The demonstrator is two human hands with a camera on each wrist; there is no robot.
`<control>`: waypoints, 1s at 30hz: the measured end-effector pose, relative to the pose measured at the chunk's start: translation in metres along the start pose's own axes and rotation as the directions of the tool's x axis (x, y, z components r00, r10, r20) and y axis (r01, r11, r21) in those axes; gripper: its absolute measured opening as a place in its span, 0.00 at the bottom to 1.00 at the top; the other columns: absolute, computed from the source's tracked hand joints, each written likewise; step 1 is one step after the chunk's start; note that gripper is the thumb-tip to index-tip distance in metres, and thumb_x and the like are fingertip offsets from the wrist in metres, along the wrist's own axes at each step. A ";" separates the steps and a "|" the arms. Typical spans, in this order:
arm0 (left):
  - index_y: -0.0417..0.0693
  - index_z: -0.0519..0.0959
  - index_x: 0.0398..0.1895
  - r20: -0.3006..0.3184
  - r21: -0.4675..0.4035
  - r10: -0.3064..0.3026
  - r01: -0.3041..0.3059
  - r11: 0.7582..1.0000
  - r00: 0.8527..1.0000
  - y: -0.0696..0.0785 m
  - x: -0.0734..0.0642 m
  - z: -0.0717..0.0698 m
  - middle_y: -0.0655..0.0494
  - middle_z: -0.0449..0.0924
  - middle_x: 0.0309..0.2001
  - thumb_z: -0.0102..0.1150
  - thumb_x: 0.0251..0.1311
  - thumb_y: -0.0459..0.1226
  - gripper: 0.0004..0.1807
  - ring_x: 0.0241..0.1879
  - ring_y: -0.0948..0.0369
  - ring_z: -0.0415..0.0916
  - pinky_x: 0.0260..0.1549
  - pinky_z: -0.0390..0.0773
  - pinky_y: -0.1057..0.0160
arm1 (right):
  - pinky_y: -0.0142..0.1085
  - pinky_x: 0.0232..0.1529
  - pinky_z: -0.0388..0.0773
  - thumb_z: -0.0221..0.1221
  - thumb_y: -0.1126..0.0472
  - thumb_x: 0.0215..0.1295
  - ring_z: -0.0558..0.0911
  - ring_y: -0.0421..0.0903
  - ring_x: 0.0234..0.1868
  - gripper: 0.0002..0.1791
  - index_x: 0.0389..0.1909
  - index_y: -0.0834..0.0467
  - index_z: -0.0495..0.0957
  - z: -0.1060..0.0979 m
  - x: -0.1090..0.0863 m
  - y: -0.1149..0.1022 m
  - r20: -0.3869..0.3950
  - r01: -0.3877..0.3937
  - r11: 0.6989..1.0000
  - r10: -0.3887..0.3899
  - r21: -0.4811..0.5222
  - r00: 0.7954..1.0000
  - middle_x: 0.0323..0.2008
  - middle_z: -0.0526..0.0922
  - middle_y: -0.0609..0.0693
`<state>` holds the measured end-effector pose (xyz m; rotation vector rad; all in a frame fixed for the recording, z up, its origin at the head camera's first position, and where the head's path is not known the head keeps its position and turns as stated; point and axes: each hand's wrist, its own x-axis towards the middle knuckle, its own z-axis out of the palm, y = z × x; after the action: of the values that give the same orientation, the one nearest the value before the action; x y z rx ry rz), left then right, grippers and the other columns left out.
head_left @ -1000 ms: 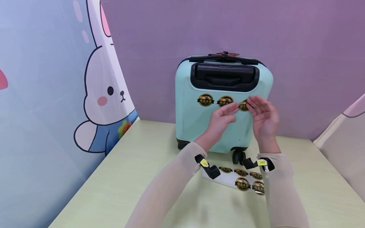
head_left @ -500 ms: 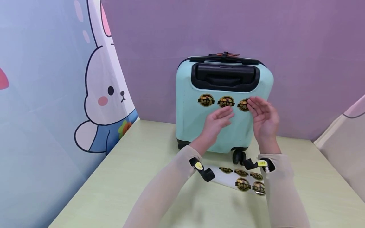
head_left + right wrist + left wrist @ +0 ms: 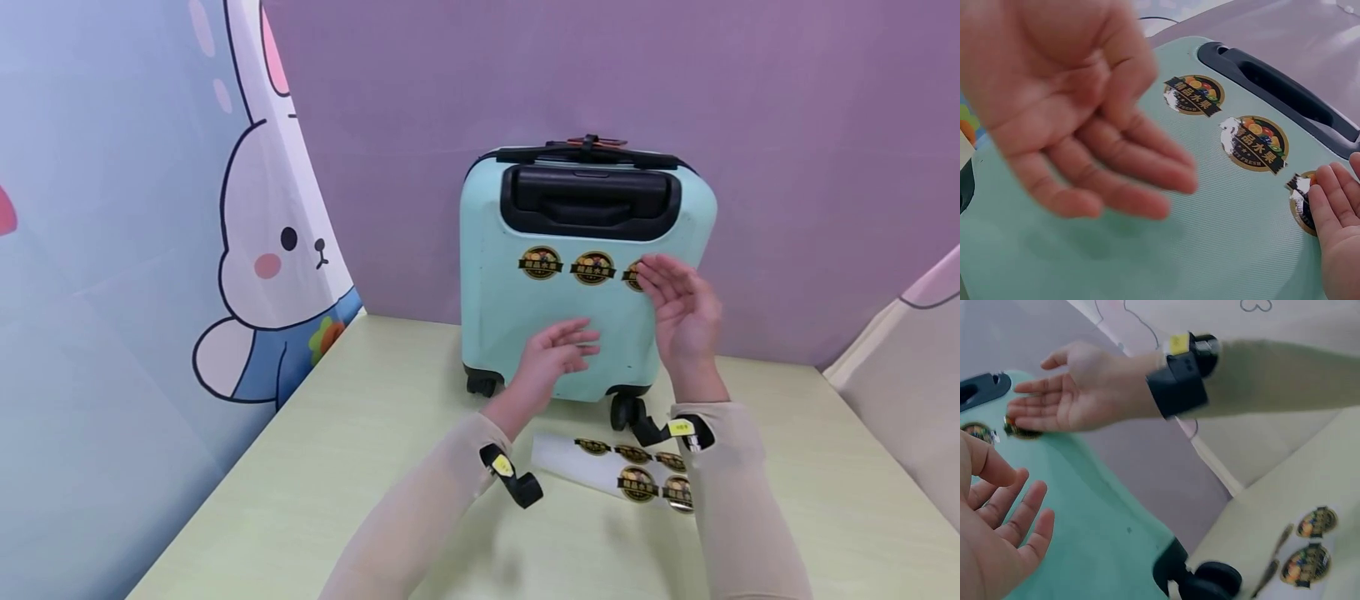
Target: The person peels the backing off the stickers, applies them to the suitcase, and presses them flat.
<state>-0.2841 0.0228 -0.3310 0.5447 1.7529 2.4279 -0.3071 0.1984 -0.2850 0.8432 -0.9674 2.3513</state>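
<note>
A mint-green suitcase stands upright with a row of round black-and-gold stickers across its front: a left sticker, a middle sticker and a right sticker. My right hand rests its straight fingertips on the right sticker and covers part of it; the right wrist view shows the sticker's glossy edge beside the fingers. Lower down, my left hand is before the suitcase front, fingers loosely spread and holding nothing. In the right wrist view the left hand looms large and blurred.
On the pale table in front of the suitcase lies a white sticker sheet with several more stickers, partly behind the right sleeve. Black wheels carry the suitcase. A purple backdrop hangs behind, a rabbit-print cloth on the left.
My left hand has drawn away from beside the right sticker, moving down and left, its fingers spreading. The middle sticker is now fully uncovered. My right hand stays at the right sticker.
</note>
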 end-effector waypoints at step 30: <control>0.34 0.75 0.61 -0.087 0.064 -0.196 0.202 0.977 0.977 -0.082 -0.035 -0.030 0.47 0.84 0.48 0.50 0.58 0.21 0.25 0.46 0.54 0.82 0.46 0.83 0.53 | 0.39 0.55 0.80 0.38 0.62 0.81 0.86 0.51 0.45 0.23 0.45 0.65 0.83 -0.003 -0.009 0.012 0.042 -0.221 0.966 0.229 -0.135 0.973 0.42 0.87 0.58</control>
<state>-0.2728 0.0130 -0.4239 0.2651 1.8349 2.2864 -0.3093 0.1910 -0.2982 0.7898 -1.2860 2.4302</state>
